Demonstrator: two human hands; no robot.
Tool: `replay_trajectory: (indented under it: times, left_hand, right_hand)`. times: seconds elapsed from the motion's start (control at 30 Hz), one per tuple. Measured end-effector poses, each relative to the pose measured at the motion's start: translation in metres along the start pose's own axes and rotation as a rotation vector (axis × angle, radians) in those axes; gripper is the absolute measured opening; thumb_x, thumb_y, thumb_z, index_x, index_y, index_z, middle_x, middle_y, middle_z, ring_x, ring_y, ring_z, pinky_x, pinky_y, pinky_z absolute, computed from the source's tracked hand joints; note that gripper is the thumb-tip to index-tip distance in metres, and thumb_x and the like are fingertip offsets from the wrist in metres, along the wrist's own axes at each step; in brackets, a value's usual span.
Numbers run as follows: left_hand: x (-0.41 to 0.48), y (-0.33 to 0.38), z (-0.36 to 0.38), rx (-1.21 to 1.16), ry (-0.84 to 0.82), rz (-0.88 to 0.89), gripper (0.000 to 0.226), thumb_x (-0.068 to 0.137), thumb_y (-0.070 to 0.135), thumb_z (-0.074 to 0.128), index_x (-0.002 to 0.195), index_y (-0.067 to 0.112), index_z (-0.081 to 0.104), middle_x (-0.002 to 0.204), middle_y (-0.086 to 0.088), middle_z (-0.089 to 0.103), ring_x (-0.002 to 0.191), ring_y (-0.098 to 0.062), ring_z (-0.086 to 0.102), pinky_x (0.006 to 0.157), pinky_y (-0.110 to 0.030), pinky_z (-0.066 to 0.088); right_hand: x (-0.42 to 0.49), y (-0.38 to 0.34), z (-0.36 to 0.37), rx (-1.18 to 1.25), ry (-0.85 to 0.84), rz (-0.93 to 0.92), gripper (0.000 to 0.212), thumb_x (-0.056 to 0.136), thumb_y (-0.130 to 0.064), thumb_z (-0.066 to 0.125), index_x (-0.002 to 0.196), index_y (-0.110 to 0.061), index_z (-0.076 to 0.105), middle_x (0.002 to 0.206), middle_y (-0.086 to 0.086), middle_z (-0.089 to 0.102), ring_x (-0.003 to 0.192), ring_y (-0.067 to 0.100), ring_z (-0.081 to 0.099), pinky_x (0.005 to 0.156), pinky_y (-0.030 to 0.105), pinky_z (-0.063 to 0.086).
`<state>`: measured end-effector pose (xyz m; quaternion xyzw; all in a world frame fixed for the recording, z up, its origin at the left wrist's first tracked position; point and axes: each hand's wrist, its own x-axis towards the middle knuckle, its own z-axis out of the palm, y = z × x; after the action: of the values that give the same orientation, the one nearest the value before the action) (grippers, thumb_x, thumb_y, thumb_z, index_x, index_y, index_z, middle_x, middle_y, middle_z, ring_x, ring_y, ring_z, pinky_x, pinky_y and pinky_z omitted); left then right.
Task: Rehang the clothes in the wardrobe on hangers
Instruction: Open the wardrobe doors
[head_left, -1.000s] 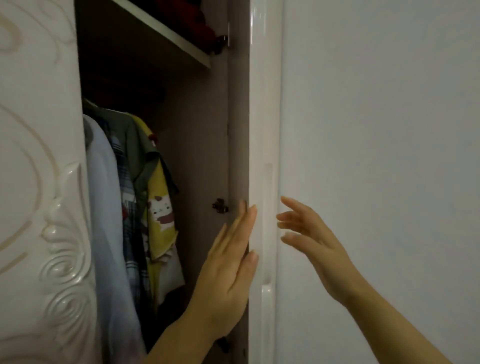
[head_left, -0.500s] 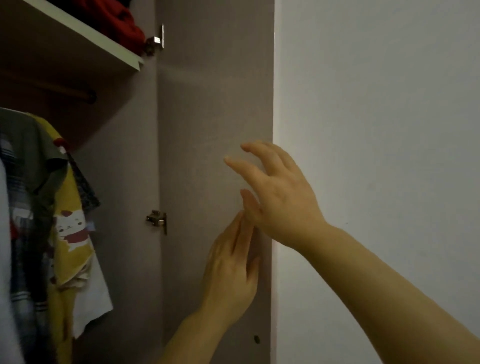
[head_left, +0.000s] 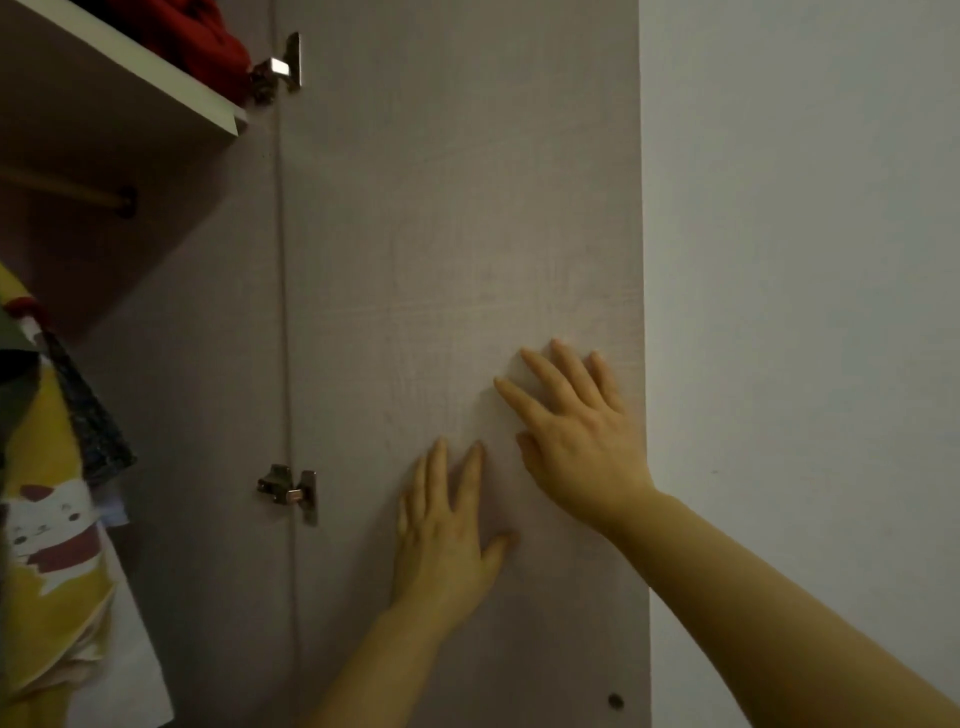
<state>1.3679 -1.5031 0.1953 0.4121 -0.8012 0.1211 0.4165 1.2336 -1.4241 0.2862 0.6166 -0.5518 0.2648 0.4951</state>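
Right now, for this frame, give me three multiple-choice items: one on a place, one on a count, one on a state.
1. Where is the red cloth?
A) on the shelf
B) on a hanger
C) on the floor

2. How many hinges show on the door?
A) one
B) two
C) three

3. How do the left hand and right hand lie?
A) hanging idle
B) pressed flat on the door
C) clenched in fists

1A: the cloth lies on top of the shelf.
2B: an upper hinge and a lower hinge show.
3B: both hands lie with straight fingers on the door's inner face.
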Motion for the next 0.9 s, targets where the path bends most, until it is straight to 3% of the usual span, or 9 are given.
replay_trajectory:
  times: [0.13, 0.27, 0.37, 0.47, 0.53, 0.7, 0.9]
  left_hand:
    - [0.013, -0.015, 0.021, -0.003, 0.023, 0.020, 0.094, 0.081, 0.071, 0.036, 0.120, 0.046, -0.046, 0.137, 0.011, -0.048, 0.138, -0.017, -0.027, 0.115, -0.041, -0.005]
    - [0.022, -0.024, 0.039, -0.025, 0.058, 0.064, 0.091, 0.083, 0.064, 0.044, 0.129, 0.045, -0.032, 0.140, 0.009, -0.042, 0.135, -0.014, -0.032, 0.114, -0.043, -0.003]
    - [0.030, -0.023, 0.043, 0.016, 0.060, 0.080, 0.093, 0.078, 0.055, 0.062, 0.144, 0.037, -0.001, 0.154, -0.001, -0.011, 0.144, -0.028, -0.001, 0.113, -0.050, 0.010]
    - [0.036, -0.024, 0.049, 0.080, 0.134, 0.099, 0.092, 0.063, 0.053, 0.077, 0.142, 0.024, 0.038, 0.149, -0.014, 0.033, 0.134, -0.038, 0.034, 0.101, -0.059, 0.031]
    - [0.035, -0.028, 0.054, 0.132, 0.165, 0.100, 0.093, 0.064, 0.056, 0.073, 0.142, 0.024, 0.036, 0.148, -0.015, 0.034, 0.135, -0.037, 0.033, 0.100, -0.060, 0.031]
    - [0.031, -0.034, 0.053, 0.197, 0.189, 0.106, 0.080, 0.079, 0.067, 0.040, 0.146, 0.029, 0.019, 0.153, -0.008, 0.023, 0.139, -0.029, 0.019, 0.107, -0.053, 0.024]
    - [0.020, -0.033, 0.030, 0.176, 0.212, -0.083, 0.074, 0.081, 0.053, 0.054, 0.144, 0.019, 0.033, 0.149, -0.011, 0.032, 0.136, -0.030, 0.032, 0.108, -0.046, 0.024]
  right_hand:
    - [-0.002, 0.010, 0.030, -0.029, 0.110, 0.022, 0.044, 0.083, -0.028, 0.061, 0.126, -0.019, 0.059, 0.139, 0.012, 0.050, 0.131, 0.036, 0.041, 0.107, 0.057, 0.020]
    - [-0.008, 0.014, 0.061, -0.017, 0.116, 0.056, 0.044, 0.089, -0.031, 0.042, 0.128, -0.019, 0.058, 0.138, 0.012, 0.050, 0.131, 0.035, 0.041, 0.108, 0.054, 0.022]
    - [-0.013, 0.017, 0.084, 0.005, 0.129, 0.072, 0.045, 0.089, -0.030, 0.042, 0.130, -0.018, 0.056, 0.138, 0.013, 0.049, 0.131, 0.037, 0.040, 0.108, 0.055, 0.027]
    - [-0.015, 0.017, 0.103, 0.035, 0.215, 0.082, 0.044, 0.088, -0.028, 0.045, 0.130, -0.018, 0.055, 0.138, 0.013, 0.049, 0.132, 0.036, 0.038, 0.108, 0.054, 0.030]
    - [-0.015, 0.016, 0.112, 0.019, 0.279, 0.078, 0.045, 0.088, -0.029, 0.046, 0.131, -0.019, 0.053, 0.139, 0.012, 0.048, 0.133, 0.033, 0.036, 0.109, 0.052, 0.027]
    - [-0.015, 0.017, 0.119, 0.043, 0.391, 0.062, 0.041, 0.087, -0.027, 0.050, 0.127, -0.020, 0.058, 0.137, 0.012, 0.051, 0.132, 0.032, 0.038, 0.108, 0.051, 0.026]
    - [-0.006, -0.006, 0.123, 0.289, 0.397, -0.104, 0.041, 0.081, -0.017, 0.055, 0.121, -0.016, 0.064, 0.129, 0.012, 0.059, 0.123, 0.034, 0.052, 0.105, 0.050, 0.030]
